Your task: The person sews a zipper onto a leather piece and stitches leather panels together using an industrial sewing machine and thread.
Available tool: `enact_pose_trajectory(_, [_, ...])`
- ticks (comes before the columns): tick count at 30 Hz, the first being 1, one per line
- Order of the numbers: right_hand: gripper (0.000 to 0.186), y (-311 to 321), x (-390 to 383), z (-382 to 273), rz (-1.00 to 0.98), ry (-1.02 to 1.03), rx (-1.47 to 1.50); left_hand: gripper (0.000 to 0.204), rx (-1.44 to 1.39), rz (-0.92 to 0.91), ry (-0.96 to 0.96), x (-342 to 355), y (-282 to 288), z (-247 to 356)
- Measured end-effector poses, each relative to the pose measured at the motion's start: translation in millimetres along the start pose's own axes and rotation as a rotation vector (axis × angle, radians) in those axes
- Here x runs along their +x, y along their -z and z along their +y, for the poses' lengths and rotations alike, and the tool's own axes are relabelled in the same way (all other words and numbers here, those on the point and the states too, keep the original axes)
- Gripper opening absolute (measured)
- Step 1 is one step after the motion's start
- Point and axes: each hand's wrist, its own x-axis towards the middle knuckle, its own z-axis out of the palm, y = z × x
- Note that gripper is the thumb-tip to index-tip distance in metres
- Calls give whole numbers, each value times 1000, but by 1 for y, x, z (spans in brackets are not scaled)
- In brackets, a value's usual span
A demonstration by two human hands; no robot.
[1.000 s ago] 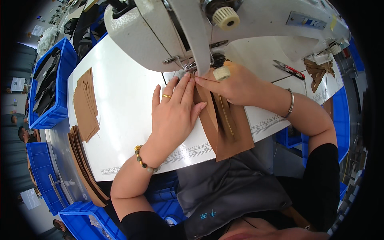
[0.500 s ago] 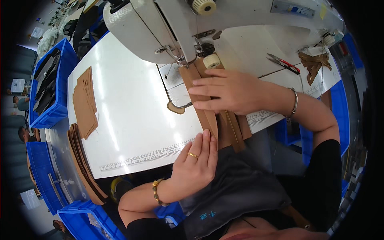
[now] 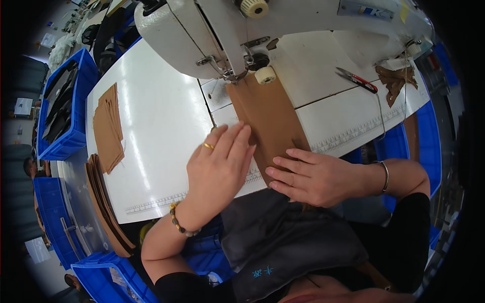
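A brown fabric panel [image 3: 270, 113] lies flat on the white sewing table, its far end under the needle area of the white sewing machine [image 3: 189, 38]. My left hand [image 3: 217, 164] is palm down at the panel's left edge, fingers stretched out and close together, fingertips touching or just over the cloth. My right hand [image 3: 316, 179] rests on the panel's near end by the table's front edge, its fingers spread out flat. My right hand and the table edge hide the panel's nearest part.
Stacked brown fabric pieces [image 3: 107, 129] lie at the left, with more brown strips [image 3: 103, 207] hanging over the table's left edge. Red-handled thread snips [image 3: 358, 80] and brown scraps [image 3: 394, 81] are at the right. A blue bin [image 3: 76, 121] holds dark pieces.
The brown fabric, earlier folded in layers under my hands, now lies spread out flat. My right hand has moved toward me to its near end; my left hand has moved up and left.
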Motion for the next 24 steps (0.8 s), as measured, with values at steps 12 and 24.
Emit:
enact_pose_trajectory(12, [40, 57, 40, 68, 195, -202, -194, 65, 72, -50, -22, 29, -29, -33])
enact_pose_trajectory(24, [21, 6, 59, 96, 390, 101, -89, 64, 54, -51, 23, 27, -28, -32])
